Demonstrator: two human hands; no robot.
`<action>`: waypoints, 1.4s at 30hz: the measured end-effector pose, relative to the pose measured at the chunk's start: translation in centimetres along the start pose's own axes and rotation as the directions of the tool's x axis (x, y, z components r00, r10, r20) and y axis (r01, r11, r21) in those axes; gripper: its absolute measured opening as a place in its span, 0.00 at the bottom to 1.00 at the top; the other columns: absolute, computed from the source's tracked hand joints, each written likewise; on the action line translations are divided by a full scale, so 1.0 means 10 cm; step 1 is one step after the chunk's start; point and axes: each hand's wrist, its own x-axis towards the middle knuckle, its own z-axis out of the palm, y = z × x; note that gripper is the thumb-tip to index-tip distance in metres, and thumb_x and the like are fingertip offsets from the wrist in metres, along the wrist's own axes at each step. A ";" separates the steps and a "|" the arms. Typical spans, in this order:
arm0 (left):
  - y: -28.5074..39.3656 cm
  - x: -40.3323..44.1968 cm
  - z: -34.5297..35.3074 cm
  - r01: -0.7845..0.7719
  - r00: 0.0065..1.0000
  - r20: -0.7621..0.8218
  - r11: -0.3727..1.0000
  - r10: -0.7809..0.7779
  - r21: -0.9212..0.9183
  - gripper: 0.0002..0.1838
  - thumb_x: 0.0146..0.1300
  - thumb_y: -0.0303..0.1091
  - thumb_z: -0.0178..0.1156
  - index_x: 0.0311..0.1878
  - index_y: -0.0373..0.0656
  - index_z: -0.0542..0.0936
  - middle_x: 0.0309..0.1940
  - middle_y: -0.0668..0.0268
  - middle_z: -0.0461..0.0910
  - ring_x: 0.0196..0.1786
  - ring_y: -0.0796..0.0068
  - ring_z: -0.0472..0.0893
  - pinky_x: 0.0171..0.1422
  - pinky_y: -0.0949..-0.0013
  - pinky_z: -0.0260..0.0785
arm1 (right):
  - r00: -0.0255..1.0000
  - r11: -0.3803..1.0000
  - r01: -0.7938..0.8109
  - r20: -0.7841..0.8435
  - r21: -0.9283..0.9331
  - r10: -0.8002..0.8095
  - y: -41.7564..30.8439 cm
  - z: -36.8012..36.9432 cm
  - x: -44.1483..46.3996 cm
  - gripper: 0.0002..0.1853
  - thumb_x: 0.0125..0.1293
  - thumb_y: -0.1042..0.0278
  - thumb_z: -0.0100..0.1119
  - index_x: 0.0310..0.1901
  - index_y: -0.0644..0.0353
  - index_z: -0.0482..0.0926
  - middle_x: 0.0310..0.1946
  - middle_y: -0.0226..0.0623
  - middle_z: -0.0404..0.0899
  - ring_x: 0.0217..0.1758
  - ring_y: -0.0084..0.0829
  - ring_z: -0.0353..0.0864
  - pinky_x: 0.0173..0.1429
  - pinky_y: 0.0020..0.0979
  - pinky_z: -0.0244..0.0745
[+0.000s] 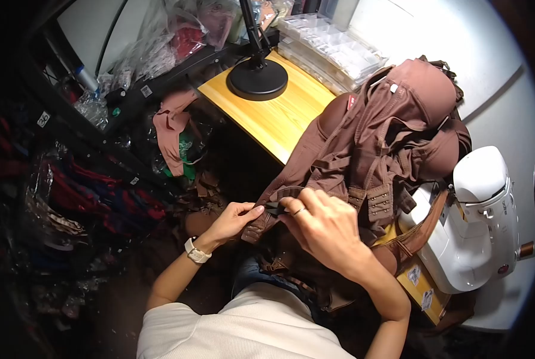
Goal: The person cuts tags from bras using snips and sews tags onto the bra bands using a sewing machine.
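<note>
My left hand (234,222), with a white watch at its wrist, pinches the edge of a brown garment band that has rows of hooks (257,229). Close beside it on the right, my right hand (324,224), wearing a ring, has its thumb and fingers pressed together on a dark strap (274,207) at the same spot. A thin strap loop stands up between the two hands. The band joins a large heap of brown bras (369,137) with moulded cups and hook panels. My right fingertips partly cover the dark strap.
On the yellow wooden table (231,102) are a black lamp base (257,79) and clear compartment boxes (333,51). A white sewing machine (477,239) stands at the right. Plastic bags with garments (100,197) hang at the left, and a pink garment (173,128) lies beyond my left hand.
</note>
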 end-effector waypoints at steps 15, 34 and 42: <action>0.02 -0.03 -0.04 0.127 0.991 0.102 0.864 -0.088 -0.487 0.18 0.72 0.42 0.46 0.51 0.37 0.74 0.41 0.67 0.79 0.41 0.80 0.80 0.49 0.72 0.76 | 0.977 1.000 0.008 0.213 0.015 -0.011 0.01 0.60 -0.07 0.11 0.49 0.73 0.55 0.36 0.67 0.78 0.30 0.39 0.74 0.36 0.34 0.76 0.38 0.31 0.73; -0.14 0.12 0.14 0.146 0.989 0.033 0.877 -0.147 -0.458 0.12 0.65 0.32 0.58 0.48 0.38 0.74 0.43 0.67 0.78 0.43 0.79 0.79 0.46 0.70 0.77 | 0.982 0.999 -0.021 0.187 -0.025 0.025 -0.07 0.49 -0.27 0.15 0.50 0.71 0.57 0.40 0.67 0.78 0.31 0.37 0.73 0.34 0.31 0.75 0.34 0.29 0.72; 0.03 0.12 0.23 0.224 0.974 0.066 0.897 -0.216 -0.380 0.15 0.54 0.25 0.65 0.46 0.38 0.77 0.35 0.68 0.81 0.33 0.82 0.79 0.31 0.81 0.69 | 0.987 0.959 0.079 0.156 -0.274 -0.037 -0.04 0.24 -0.39 0.22 0.50 0.69 0.56 0.49 0.65 0.78 0.31 0.31 0.71 0.34 0.26 0.70 0.33 0.25 0.63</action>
